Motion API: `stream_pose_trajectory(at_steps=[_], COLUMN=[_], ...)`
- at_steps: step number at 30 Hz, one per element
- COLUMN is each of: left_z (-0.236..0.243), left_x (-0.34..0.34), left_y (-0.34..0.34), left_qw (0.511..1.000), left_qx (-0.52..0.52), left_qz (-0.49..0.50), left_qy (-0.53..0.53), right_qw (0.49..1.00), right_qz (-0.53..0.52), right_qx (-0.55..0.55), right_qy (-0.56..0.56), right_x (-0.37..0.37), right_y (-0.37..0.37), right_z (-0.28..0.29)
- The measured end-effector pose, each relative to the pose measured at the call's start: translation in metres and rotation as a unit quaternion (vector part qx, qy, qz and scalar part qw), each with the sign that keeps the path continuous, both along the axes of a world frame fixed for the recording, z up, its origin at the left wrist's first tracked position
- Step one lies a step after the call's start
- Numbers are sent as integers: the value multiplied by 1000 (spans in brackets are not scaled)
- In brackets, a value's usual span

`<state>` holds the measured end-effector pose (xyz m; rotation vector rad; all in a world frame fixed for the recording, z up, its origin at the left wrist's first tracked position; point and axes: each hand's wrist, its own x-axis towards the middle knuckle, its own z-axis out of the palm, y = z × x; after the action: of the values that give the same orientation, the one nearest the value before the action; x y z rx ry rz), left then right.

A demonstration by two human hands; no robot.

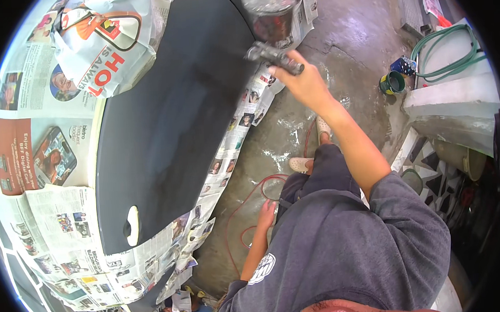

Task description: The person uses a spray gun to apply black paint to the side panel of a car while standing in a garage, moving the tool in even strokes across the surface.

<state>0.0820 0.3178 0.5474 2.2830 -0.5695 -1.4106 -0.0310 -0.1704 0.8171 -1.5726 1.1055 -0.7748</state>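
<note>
gripping spray gun [275, 58] in right hand [304, 86], curling fingers round it, by far end of car door [165, 132]. hanging left hand [267, 214] near red hose [270, 177]; cannot tell finger spread.

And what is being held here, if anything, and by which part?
The right grip holds a dark spray gun near its rear end; the exact spot is hidden. The left grip appears empty.
</note>
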Motion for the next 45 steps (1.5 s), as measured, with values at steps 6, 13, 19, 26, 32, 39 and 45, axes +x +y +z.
stream_pose_trajectory(at_steps=[6, 13, 19, 26, 32, 39, 45], left_z=[-24, -28, -1, 8, 28, 1, -2], left_x=[13, 17, 13, 26, 30, 3, -43], left_y=[8, 25, 17, 8, -10, 25, 14], left_qw=[1000, 999, 1000, 998, 998, 996, 994], left_qx=[-10, -4, 10, 31, 48, 75, 98], left_qz=[1, -19, -18, -50, -23, 0, 39], left_qy=[2, -51, -20, -38, -32, -47, 14], right_qw=[990, 994, 989, 982, 996, 999, 992], right_qz=[105, -72, -88, 135, 25, -52, 111], right_qx=[87, -79, -118, 101, -32, -2, 21], right_qy=[-44, 20, 10, -84, -75, 9, -56], right_x=[-3, 0, 4, 7, 12, 9, 16], right_y=[4, -49, -41, -12, -44, -54, -64], right_z=[29, 19, 25, 53, 39, 73, 74])
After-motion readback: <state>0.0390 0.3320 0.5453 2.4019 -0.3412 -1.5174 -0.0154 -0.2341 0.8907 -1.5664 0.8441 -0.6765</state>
